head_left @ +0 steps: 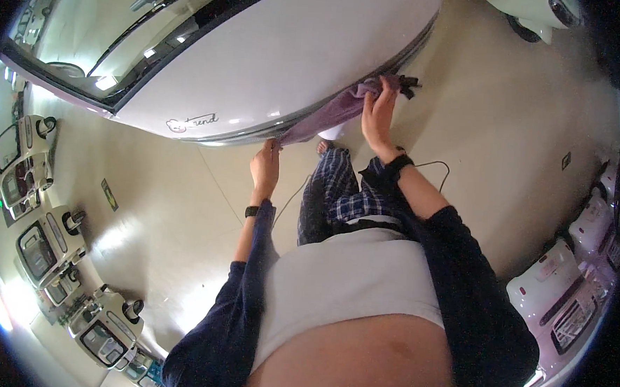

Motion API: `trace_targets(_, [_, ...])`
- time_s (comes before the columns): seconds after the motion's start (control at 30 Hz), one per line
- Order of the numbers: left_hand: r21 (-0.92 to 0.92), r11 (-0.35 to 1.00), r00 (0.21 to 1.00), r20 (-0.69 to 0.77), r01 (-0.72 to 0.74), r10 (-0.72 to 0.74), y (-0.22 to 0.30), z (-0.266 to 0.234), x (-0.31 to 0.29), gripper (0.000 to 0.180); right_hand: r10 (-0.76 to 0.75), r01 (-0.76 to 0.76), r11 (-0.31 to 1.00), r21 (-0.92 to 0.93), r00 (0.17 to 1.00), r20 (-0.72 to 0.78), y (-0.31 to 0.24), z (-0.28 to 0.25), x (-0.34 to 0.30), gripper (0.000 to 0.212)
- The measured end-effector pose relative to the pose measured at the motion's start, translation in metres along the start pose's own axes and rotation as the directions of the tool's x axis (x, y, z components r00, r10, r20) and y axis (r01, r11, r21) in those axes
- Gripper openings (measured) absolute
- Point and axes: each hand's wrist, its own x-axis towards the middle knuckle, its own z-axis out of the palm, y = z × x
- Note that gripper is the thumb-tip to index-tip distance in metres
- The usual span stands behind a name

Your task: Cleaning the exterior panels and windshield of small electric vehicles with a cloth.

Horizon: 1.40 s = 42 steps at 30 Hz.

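A mauve cloth (330,117) is stretched along the lower edge of a pale, glossy vehicle body (282,59). Its left end is pinched by my left hand (264,169), fingers closed beside the dark trim. Farther right, my right hand (378,120) grips the bunched end of the cloth, its fingers bent over the folds. Just past those fingers a small black piece (409,87) sticks out; I cannot tell what it is. Part of a white rounded object (332,133) shows beneath the cloth, mostly hidden.
The vehicle's dark-framed windscreen (157,42) rises at the upper left. Small pale vehicles (51,243) line the left side, and pinkish ones (547,283) stand at the right. Another pale vehicle (537,9) is at the upper right. A thin cord (443,167) runs over the tiled floor (495,147).
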Motion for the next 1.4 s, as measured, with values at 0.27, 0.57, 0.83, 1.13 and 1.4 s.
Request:
trace_targets(0.27, [-0.572,0.819,0.966,-0.178,0.053,-0.187,0.030,-0.012,0.007,0.017,-0.062,0.054,0.994,0.100,0.995,0.078,-0.015,-0.007,0.004,0.058])
trace_targets(0.57, [-0.347,0.920,0.967,-0.232,-0.183,0.105,0.145,0.007,0.060,0.023,-0.060,0.068,0.988,0.139,0.996,-0.059,0.036,-0.031,0.104,0.055])
trace_targets(0.83, [0.407,0.754,0.782,-0.137,-0.515,0.608,0.265,0.067,0.147,0.062,0.304,-0.246,0.832,0.497,0.952,-0.039,0.099,-0.011,0.209,0.056])
trace_targets(1.13, [0.582,0.481,0.707,0.247,-0.655,0.663,0.247,0.099,0.136,0.061,0.038,-0.045,0.998,0.041,0.986,0.161,0.160,0.019,0.107,0.062])
trace_targets(1.4, [0.587,0.377,0.621,0.292,-0.717,0.727,0.194,0.082,0.092,0.057,0.124,-0.086,0.939,-0.334,0.988,0.094,0.149,0.053,0.034,0.061])
